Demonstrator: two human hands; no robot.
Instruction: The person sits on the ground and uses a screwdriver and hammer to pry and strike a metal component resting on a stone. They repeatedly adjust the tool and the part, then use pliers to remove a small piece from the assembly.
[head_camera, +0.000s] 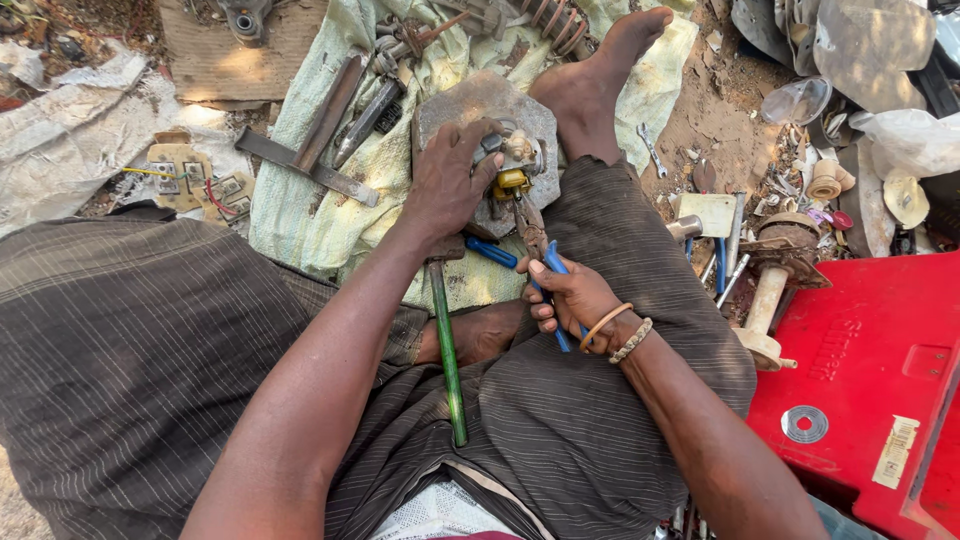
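My left hand (445, 185) presses down on a small metal part with a yellow piece (512, 181), which rests on a flat grey stone slab (490, 100). My right hand (570, 295) grips blue-handled pliers (535, 245) whose jaws reach up to that part. A hammer with a green handle (448, 350) lies across my lap, its head just under my left wrist. My bare right foot (600, 75) stretches past the slab onto the pale cloth.
A pale green cloth (300, 210) under the slab holds steel bars (330, 115) and a coil spring (560, 22). A red plastic case (870, 370) sits at right, beside a spool-shaped part (775, 280), a small spanner (650, 148) and scattered scrap on dirt.
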